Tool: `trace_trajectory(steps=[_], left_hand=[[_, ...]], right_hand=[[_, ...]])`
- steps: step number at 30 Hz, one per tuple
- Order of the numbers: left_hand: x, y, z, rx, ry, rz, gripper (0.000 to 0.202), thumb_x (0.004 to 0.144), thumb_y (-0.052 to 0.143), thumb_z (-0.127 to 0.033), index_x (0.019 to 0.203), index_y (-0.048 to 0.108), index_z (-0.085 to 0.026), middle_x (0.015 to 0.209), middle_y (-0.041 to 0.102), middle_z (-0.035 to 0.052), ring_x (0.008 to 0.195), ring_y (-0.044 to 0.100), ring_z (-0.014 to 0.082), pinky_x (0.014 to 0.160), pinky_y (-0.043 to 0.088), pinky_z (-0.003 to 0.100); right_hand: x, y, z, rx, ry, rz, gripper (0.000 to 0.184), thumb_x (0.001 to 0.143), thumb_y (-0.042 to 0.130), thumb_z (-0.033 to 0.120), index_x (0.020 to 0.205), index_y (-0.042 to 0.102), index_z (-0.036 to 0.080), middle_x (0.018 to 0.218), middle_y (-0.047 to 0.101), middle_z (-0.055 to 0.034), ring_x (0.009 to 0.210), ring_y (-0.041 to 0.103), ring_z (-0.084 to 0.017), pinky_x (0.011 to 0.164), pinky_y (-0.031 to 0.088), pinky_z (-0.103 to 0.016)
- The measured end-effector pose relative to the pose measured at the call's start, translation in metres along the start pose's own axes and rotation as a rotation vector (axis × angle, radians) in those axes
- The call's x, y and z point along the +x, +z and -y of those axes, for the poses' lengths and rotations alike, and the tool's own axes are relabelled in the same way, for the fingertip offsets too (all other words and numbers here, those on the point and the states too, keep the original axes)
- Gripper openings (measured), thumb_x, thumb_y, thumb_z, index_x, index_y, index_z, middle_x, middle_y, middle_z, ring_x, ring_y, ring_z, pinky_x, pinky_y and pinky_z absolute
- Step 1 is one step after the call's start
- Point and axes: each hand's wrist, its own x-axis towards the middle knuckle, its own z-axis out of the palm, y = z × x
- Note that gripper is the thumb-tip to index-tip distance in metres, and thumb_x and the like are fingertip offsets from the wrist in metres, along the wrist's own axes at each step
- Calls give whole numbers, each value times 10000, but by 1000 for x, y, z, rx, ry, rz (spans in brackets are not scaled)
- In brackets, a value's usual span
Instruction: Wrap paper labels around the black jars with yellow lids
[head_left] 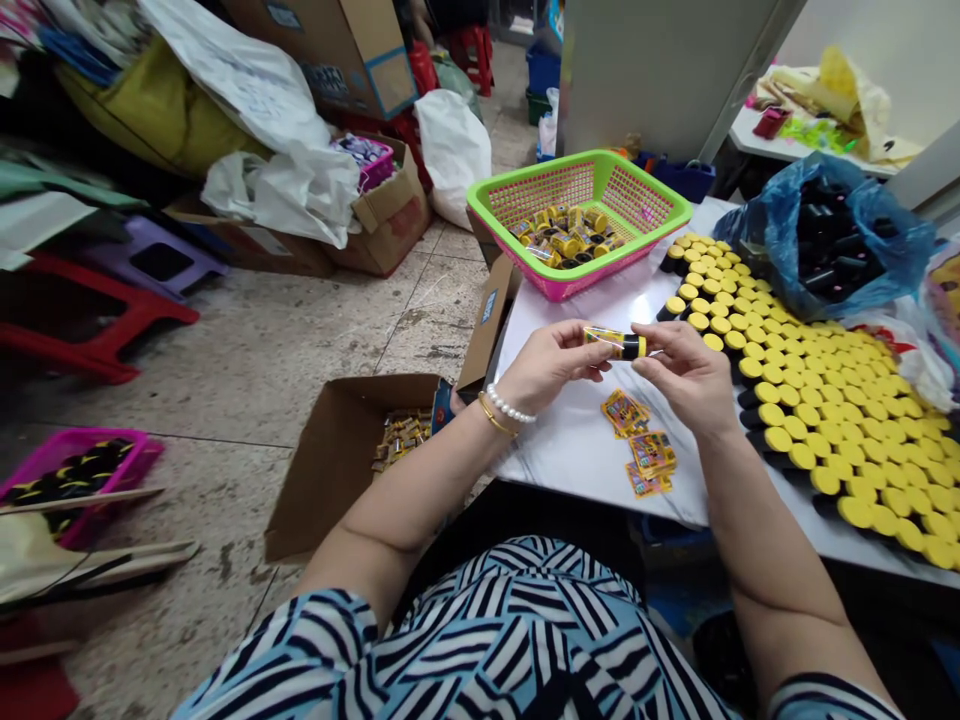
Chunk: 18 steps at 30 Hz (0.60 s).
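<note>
My left hand point(551, 365), with a pearl bracelet and a gold bangle at the wrist, grips a small black tube with a yellow cap point(616, 344). A colourful yellow-orange label wraps its body. At the capped end, the thumb and fingers of my right hand point(694, 378) close around the tube. It lies about level above the white table point(551, 415). Loose printed labels point(652, 455) lie in a small overlapping pile below my hands. To the right stand many similar yellow-capped black tubes point(817, 400) in tight rows.
A green-rimmed basket point(630, 252) holding labelled tubes stands at the table's far left. Behind the rows sits a blue plastic bag point(765, 235) of black pieces. An open carton point(322, 470) with labelled tubes is on the floor left; further left is a pink basket point(146, 465).
</note>
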Motion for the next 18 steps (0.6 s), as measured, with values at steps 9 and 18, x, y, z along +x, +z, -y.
trace_trajectory(steps=[9, 18], left_hand=[[13, 7, 8, 92, 106, 82, 372, 725, 911, -315, 1029, 766, -157, 913, 740, 51, 762, 673, 131, 701, 534, 262], [13, -13, 11, 145, 152, 87, 356, 741, 912, -367, 1016, 799, -171, 966, 759, 63, 775, 641, 113, 706, 490, 233]], right_hand=[[0, -2, 5, -178, -111, -6, 437, 828, 848, 320, 1250, 735, 301, 1114, 696, -58, 950, 695, -216, 920, 633, -418], [-4, 18, -7, -56, 9, -43, 339, 769, 902, 381, 1056, 768, 259, 1051, 751, -58, 905, 730, -220, 873, 645, -417]])
